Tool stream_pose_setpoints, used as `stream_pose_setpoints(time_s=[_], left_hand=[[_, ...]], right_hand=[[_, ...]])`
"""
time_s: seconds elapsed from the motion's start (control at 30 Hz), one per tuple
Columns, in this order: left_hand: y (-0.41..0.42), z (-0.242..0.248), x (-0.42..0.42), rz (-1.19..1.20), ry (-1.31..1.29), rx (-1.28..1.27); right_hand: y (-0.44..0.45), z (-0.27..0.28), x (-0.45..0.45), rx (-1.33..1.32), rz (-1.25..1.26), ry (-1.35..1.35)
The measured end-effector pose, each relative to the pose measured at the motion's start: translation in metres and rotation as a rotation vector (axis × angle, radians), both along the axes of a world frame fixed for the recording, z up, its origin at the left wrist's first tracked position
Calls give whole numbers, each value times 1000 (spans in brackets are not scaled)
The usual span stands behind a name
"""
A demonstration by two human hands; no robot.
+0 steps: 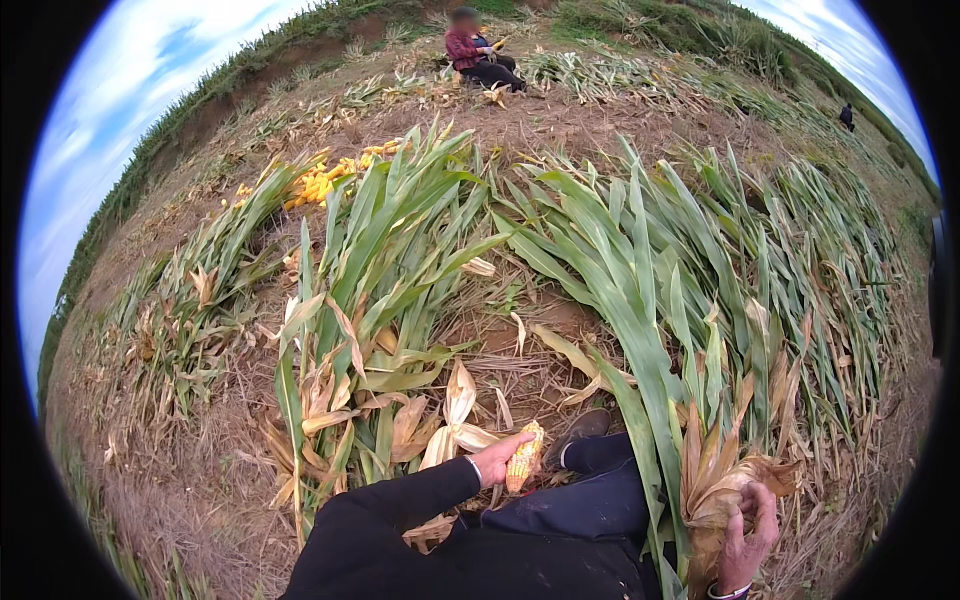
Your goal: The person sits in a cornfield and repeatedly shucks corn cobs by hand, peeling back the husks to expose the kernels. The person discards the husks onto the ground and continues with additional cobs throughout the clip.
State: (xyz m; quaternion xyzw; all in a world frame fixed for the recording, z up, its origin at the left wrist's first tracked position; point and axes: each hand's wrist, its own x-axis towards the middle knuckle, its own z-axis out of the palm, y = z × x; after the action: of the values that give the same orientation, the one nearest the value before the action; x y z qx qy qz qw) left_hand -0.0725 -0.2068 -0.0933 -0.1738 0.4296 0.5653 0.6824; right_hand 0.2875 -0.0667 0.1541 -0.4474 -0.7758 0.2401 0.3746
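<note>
My left hand grips a husked corn cob, its kernels pale yellow to orange, above my bent legs. Peeled dry husks lie just beyond that hand. At the lower right, my right hand has its thumb and curled fingers on a dry, papery corn husk. This husk is still attached to a green-leaved corn stalk lying alongside my right leg. Whether an ear is inside the husk is hidden.
Cut corn stalks lie in a heap at left, with more stalks at right. Husked yellow cobs are piled beyond the left heap. A seated person holds a cob farther off; another person is at far right.
</note>
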Motion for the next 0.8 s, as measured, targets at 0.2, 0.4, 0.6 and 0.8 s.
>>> stream_pose_setpoints(time_s=[0.2, 0.4, 0.6, 0.8], left_hand=[[18, 16, -168, 488, -320, 381], [-13, 264, -369, 1209, 853, 943], [72, 175, -146, 192, 742, 524], [75, 77, 31, -568, 572, 449]], right_hand=[[6, 12, 2, 82, 83, -176], [3, 18, -6, 110, 65, -162], [-36, -24, 62, -347, -310, 112], [-119, -146, 207, -629, -96, -244]])
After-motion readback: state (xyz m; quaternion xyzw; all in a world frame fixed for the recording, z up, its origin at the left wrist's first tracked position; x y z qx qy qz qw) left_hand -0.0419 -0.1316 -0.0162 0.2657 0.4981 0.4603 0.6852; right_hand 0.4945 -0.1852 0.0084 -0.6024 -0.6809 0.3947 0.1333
